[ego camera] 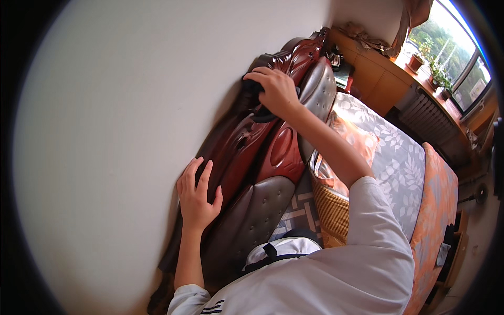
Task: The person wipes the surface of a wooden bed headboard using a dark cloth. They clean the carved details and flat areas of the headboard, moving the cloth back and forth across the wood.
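Observation:
A carved, glossy dark red wooden headboard [236, 157] with tufted dark leather panels [263, 206] runs along the wall. My right hand [277, 89] grips a black cloth [254, 84] on the carved upper part of the headboard; part of the cloth is hidden under the palm and hangs below it. Lower down, my left hand [199, 197] rests on the headboard's top edge beside the wall, fingers spread, with nothing held in it.
A pale wall [110, 149] stands directly behind the headboard. To the right lies a bed with a grey leaf-patterned sheet [397, 165], an orange patterned pillow [354, 136] and a woven tan mat [332, 208]. Potted plants [416, 62] stand on the windowsill.

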Demonstrator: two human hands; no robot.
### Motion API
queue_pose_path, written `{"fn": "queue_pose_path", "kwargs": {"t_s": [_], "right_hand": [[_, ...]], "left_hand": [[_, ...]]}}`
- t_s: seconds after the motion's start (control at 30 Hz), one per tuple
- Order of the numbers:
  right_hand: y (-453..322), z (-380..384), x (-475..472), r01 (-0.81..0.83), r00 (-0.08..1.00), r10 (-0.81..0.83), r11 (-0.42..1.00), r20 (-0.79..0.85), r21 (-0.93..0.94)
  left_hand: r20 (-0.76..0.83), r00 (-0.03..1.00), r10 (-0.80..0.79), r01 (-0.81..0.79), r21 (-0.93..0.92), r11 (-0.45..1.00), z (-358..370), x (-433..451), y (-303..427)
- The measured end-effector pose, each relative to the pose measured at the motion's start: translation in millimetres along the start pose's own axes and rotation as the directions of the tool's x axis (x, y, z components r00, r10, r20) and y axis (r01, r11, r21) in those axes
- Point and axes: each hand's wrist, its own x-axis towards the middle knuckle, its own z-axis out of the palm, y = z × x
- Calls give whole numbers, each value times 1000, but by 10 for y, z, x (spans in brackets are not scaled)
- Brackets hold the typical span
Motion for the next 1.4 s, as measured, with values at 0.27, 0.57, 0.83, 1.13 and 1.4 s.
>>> {"fn": "queue_pose_path", "kwargs": {"t_s": [0.27, 0.57, 0.83, 1.13, 1.4], "right_hand": [[103, -29, 26, -13, 997, 7, 996, 75, 85], [-3, 1, 23, 2, 1000, -2, 1000, 14, 1], [-22, -18, 21, 6, 1000, -6, 1000, 3, -8], [-48, -15, -43, 117, 993, -117, 993, 8, -24], [-144, -86, -98, 30, 997, -29, 1000, 65, -6]], "left_hand": [[-5, 1000, -1, 1, -5, 1000, -27, 14, 9], [3, 1000, -27, 27, -10, 1000, -30, -15, 32], [-4, 1000, -20, 20, 10, 1000, -56, 8, 28], [3, 1000, -20, 20, 31, 999, -47, -7, 9], [-7, 1000, -17, 18, 26, 999, -49, -11, 21]]}}
